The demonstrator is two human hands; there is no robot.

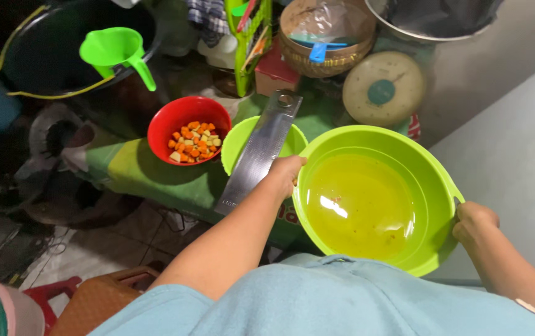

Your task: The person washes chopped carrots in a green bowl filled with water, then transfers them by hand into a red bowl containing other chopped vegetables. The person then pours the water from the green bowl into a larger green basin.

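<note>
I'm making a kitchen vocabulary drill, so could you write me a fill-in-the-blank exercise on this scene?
1. Both hands, the left hand and the right hand, hold the rim of a big green basin that contains ____.
2. The diced carrots sit in a bowl coloured ____.
3. The left hand also grips a long metal ____.
4. The green scoop rests on a large ____ tub.

Missing words: water; red; knife; black
</note>
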